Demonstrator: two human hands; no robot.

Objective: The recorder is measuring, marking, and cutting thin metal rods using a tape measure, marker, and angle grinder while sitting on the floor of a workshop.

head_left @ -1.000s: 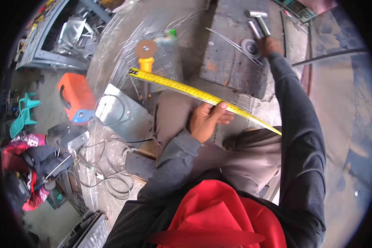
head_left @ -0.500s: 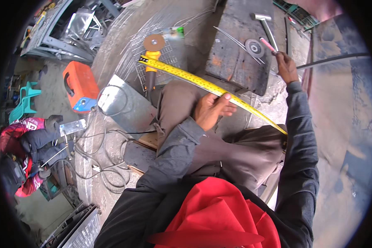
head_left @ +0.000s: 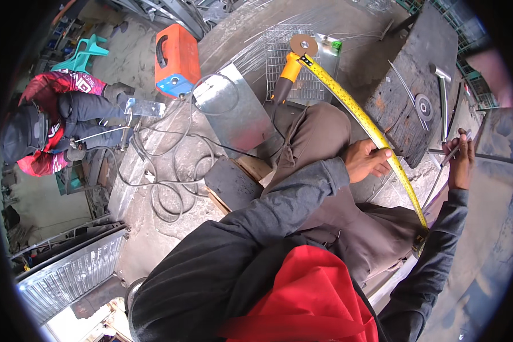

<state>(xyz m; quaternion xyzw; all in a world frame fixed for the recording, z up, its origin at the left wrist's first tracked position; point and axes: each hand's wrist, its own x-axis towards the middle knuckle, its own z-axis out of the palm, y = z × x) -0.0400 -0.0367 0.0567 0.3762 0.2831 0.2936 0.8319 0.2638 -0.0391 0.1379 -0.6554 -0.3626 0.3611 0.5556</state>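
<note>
My left hand (head_left: 368, 162) is closed on the yellow tape measure blade (head_left: 356, 109), thumb on top. The blade arcs from its free end, over the orange angle grinder (head_left: 288, 77), down to the tape case (head_left: 420, 242) beside my right thigh. At the right, my right hand (head_left: 461, 162) is closed round a thin metal rod (head_left: 442, 166) that slants down toward the tape. A small pale tip (head_left: 469, 135) shows at its fingers; I cannot make out what it belongs to. The grinder's brown disc (head_left: 303, 44) faces up.
A dark bench (head_left: 419, 62) carries a grey disc (head_left: 422, 106), thin rods (head_left: 406, 90) and a hammer (head_left: 442, 94). Left of my knee lie sheet metal (head_left: 233, 108), looped cable (head_left: 171, 185) and an orange machine (head_left: 177, 60). A co-worker (head_left: 57, 117) sits at far left.
My view has swung, so the scene sits farther right and the co-worker shows more fully. My right hand has come back from beside the hammer; a thin rod now shows in it. The left still holds the blade.
</note>
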